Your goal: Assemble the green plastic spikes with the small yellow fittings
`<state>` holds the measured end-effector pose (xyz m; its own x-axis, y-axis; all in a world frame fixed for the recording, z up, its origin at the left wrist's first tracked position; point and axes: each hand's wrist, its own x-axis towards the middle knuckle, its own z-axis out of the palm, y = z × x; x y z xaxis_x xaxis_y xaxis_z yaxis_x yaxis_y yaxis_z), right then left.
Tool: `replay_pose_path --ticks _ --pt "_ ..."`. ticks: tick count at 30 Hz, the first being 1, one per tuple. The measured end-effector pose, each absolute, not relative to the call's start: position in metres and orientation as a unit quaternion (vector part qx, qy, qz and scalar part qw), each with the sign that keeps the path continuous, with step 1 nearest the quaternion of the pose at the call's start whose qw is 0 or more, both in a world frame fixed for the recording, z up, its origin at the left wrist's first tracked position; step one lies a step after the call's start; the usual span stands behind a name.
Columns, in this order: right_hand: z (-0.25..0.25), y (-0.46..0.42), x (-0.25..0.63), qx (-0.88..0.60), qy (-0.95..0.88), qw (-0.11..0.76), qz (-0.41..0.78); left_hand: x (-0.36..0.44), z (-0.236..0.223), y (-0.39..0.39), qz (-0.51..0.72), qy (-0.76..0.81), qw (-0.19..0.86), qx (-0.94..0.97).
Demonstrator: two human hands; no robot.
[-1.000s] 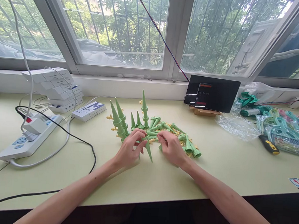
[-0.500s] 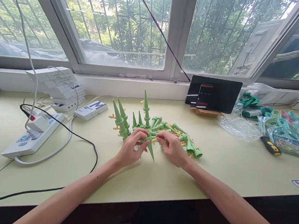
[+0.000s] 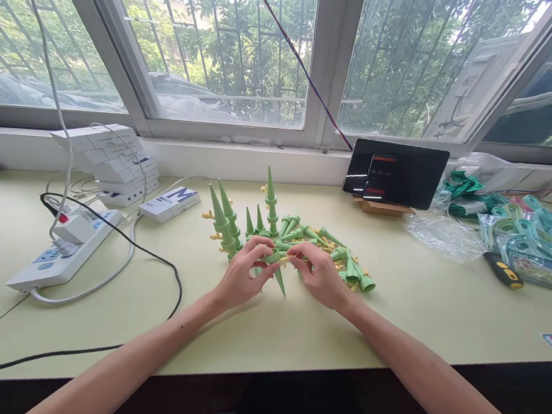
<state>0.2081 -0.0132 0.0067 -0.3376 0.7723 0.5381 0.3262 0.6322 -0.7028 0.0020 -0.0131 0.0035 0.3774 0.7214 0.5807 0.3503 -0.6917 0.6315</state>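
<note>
A heap of green cone-shaped plastic spikes (image 3: 343,262) with small yellow fittings lies mid-table; several more spikes (image 3: 221,219) stand upright to its left. My left hand (image 3: 241,277) is closed on one green spike (image 3: 278,276), whose tip points down toward me. My right hand (image 3: 321,274) pinches a small yellow fitting (image 3: 285,259) at that spike's wide end. Both hands meet just in front of the heap.
A white power strip (image 3: 60,252) with plugs and a black cable (image 3: 167,275) lies at left, with stacked white boxes (image 3: 107,157) behind. A tablet with a phone (image 3: 396,174) leans on the sill. Plastic bags of teal items (image 3: 524,234) and a yellow-black screwdriver (image 3: 503,270) lie right.
My hands have stayed at the heap. The right fingers have shifted slightly, and the yellow fitting now shows at the spike's wide end. The view drifted a little.
</note>
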Motion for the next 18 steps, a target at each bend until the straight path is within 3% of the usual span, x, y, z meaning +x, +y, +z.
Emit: replay_pose_path --ticks 18 --pt "0.0040 -0.0130 0.2080 -0.351 -0.783 0.456 0.238 0.0019 0.0024 -0.0128 0.454 0.342 0.168 0.805"
